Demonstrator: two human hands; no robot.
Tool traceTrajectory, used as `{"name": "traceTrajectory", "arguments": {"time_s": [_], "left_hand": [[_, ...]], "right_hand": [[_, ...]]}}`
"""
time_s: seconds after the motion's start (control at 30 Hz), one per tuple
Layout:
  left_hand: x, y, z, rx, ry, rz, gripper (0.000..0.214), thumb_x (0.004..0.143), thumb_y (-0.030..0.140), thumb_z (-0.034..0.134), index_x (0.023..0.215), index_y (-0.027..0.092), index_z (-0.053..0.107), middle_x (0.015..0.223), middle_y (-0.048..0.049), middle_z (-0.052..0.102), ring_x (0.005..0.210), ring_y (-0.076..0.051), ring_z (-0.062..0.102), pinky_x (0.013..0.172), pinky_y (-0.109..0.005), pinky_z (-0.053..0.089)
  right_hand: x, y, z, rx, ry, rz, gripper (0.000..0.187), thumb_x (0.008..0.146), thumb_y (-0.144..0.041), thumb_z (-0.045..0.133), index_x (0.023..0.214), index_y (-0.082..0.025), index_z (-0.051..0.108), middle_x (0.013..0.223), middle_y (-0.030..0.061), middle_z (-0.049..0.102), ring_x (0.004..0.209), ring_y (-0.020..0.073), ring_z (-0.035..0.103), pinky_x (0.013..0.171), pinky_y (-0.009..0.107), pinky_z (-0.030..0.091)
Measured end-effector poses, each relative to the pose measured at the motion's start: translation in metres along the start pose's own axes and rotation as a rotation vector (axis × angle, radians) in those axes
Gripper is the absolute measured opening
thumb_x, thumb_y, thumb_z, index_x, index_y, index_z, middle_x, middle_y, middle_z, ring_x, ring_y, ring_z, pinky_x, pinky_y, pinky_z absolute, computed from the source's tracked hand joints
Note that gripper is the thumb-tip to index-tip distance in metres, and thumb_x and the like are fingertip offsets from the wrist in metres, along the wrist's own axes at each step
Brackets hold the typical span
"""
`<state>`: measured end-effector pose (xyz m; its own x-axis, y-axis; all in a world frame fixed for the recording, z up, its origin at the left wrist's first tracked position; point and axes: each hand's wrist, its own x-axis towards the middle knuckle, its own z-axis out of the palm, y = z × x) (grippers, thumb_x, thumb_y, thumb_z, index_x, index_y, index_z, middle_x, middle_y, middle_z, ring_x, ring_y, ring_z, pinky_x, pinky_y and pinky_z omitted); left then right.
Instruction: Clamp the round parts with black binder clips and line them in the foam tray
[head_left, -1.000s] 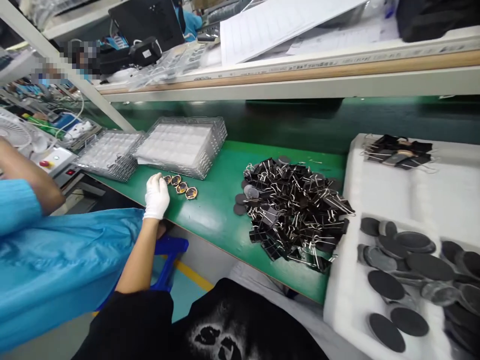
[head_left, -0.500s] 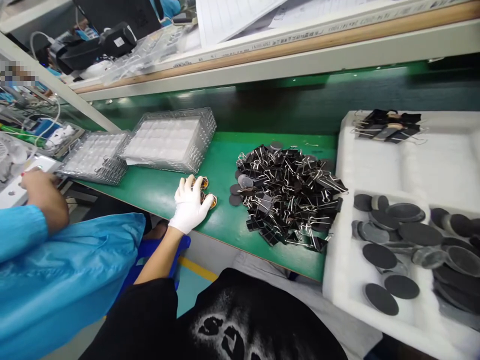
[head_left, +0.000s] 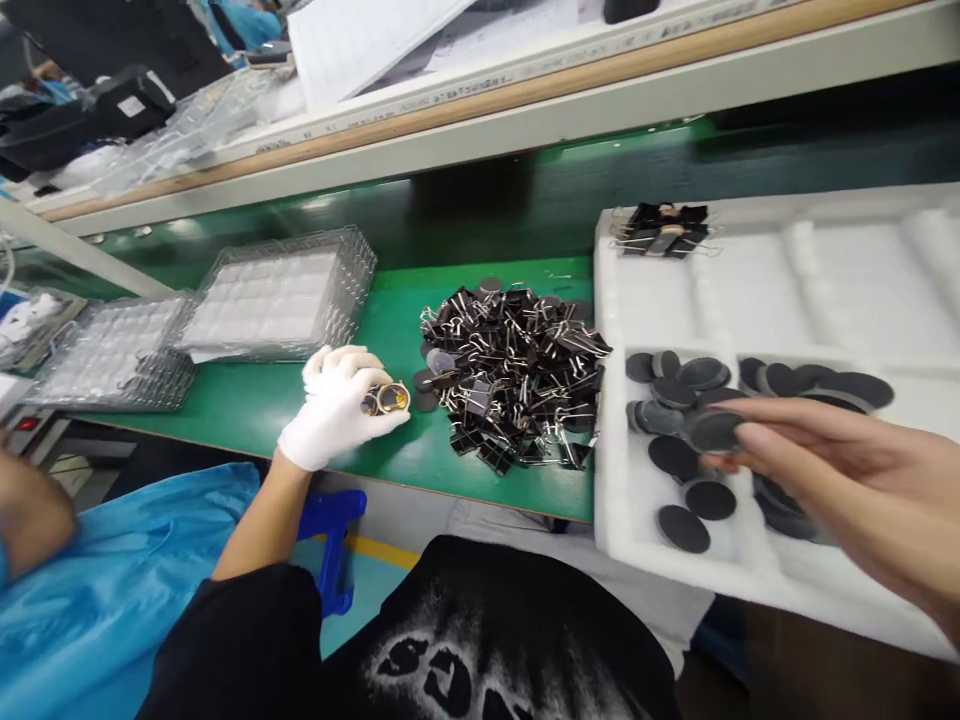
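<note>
My left hand (head_left: 334, 405), in a white glove, is closed around small round gold-rimmed parts at the front of the green table (head_left: 247, 415). One gold-rimmed part (head_left: 394, 398) shows between thumb and fingers; the palm hides the rest. My right hand (head_left: 847, 470) is bare and pinches a dark grey round disc (head_left: 714, 431) between thumb and fingertips. It is above the white foam tray (head_left: 795, 290), where several similar black discs (head_left: 684, 528) lie in the front compartments. Between my hands is a heap of black binder clips (head_left: 517, 370).
Clear plastic trays (head_left: 262, 300) are stacked at the back left, with a lower stack (head_left: 112, 350) beside them. More binder clips (head_left: 665, 230) sit in the foam tray's back corner. A shelf edge (head_left: 450, 120) crosses above the table. A co-worker's blue sleeve (head_left: 150, 570) is close on my left.
My right hand has come into view from the right, with a disc in its fingers. My left hand has closed around the gold-rimmed parts and lifted one. The view has swung right.
</note>
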<state>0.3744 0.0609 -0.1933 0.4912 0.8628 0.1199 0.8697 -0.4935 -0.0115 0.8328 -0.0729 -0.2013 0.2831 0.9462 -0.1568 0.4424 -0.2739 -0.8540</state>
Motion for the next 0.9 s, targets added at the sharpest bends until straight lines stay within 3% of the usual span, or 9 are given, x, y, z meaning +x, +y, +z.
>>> {"name": "traceTrajectory", "arguments": {"time_s": [0.1,0.27,0.4,0.5,0.6,0.67,0.77,0.83,0.9], "left_hand": [[0.024,0.024,-0.023,-0.104,0.116,0.058,0.045,0.077,0.067,0.074,0.098,0.027,0.068,0.116,-0.0076,0.073,0.117,-0.031,0.066,0.112,-0.052,0.042],[0.063,0.091,-0.039,-0.439,-0.043,0.322,0.06,0.07,0.072,0.081,0.109,0.028,0.068,0.104,-0.0038,0.077,0.097,-0.027,0.074,0.094,-0.043,0.057],[0.081,0.129,-0.027,-0.802,-0.11,0.494,0.056,0.08,0.056,0.082,0.122,0.026,0.06,0.099,0.0007,0.076,0.085,-0.016,0.077,0.078,-0.028,0.061],[0.087,0.138,-0.018,-0.932,-0.122,0.548,0.058,0.084,0.049,0.082,0.129,0.025,0.056,0.106,0.0002,0.076,0.089,-0.015,0.077,0.081,-0.026,0.062],[0.087,0.14,-0.015,-0.926,-0.165,0.602,0.055,0.089,0.045,0.077,0.135,0.026,0.054,0.117,-0.0029,0.074,0.097,-0.017,0.076,0.085,-0.029,0.062],[0.084,0.142,-0.015,-0.932,-0.264,0.578,0.056,0.091,0.04,0.075,0.14,0.028,0.052,0.122,-0.0032,0.074,0.1,-0.018,0.075,0.086,-0.03,0.061],[0.083,0.144,-0.018,-1.029,-0.441,0.385,0.047,0.095,0.037,0.067,0.14,0.029,0.053,0.11,0.0005,0.076,0.086,-0.016,0.075,0.078,-0.029,0.062],[0.087,0.142,-0.021,-1.07,-0.457,0.244,0.033,0.097,0.035,0.062,0.13,0.027,0.06,0.101,0.0025,0.077,0.08,-0.015,0.075,0.075,-0.029,0.062],[0.095,0.137,-0.024,-1.117,-0.391,0.135,0.025,0.097,0.034,0.062,0.119,0.024,0.065,0.097,0.002,0.076,0.077,-0.014,0.075,0.075,-0.029,0.062]], "right_hand": [[0.004,-0.023,0.023,0.308,-0.182,0.081,0.036,0.081,-0.061,0.081,0.104,-0.033,0.078,0.095,0.0072,0.08,0.078,0.028,0.077,0.073,0.045,0.065],[0.001,-0.068,0.053,0.503,-0.387,-0.016,0.026,0.089,-0.05,0.077,0.1,-0.027,0.076,0.085,0.0047,0.078,0.076,0.0219,0.074,0.073,0.038,0.064],[-0.004,-0.077,0.068,0.568,-0.301,-0.041,0.027,0.089,-0.045,0.077,0.105,-0.025,0.07,0.085,0.0029,0.074,0.072,0.0205,0.074,0.069,0.037,0.062],[-0.006,-0.071,0.071,0.541,-0.165,-0.096,0.028,0.089,-0.041,0.078,0.109,-0.027,0.064,0.087,0.0004,0.069,0.071,0.0181,0.072,0.067,0.034,0.06],[-0.009,-0.067,0.071,0.373,-0.158,-0.166,0.021,0.094,-0.039,0.072,0.108,-0.025,0.066,0.087,0.0018,0.071,0.074,0.0186,0.072,0.068,0.033,0.058],[-0.009,-0.067,0.072,0.262,-0.153,-0.196,0.016,0.097,-0.038,0.067,0.104,-0.024,0.07,0.088,0.0028,0.073,0.077,0.0194,0.072,0.068,0.033,0.057],[-0.005,-0.072,0.074,0.177,-0.154,-0.219,0.016,0.099,-0.037,0.065,0.103,-0.024,0.073,0.091,0.0028,0.075,0.081,0.0198,0.073,0.067,0.032,0.056],[0.004,-0.076,0.073,0.116,-0.164,-0.28,0.02,0.102,-0.037,0.061,0.106,-0.023,0.074,0.09,0.0029,0.075,0.078,0.0188,0.072,0.067,0.032,0.056],[0.019,-0.078,0.07,-0.03,-0.081,-0.413,0.024,0.103,-0.035,0.059,0.116,-0.021,0.073,0.097,0.006,0.074,0.081,0.0197,0.071,0.071,0.034,0.057]]}}
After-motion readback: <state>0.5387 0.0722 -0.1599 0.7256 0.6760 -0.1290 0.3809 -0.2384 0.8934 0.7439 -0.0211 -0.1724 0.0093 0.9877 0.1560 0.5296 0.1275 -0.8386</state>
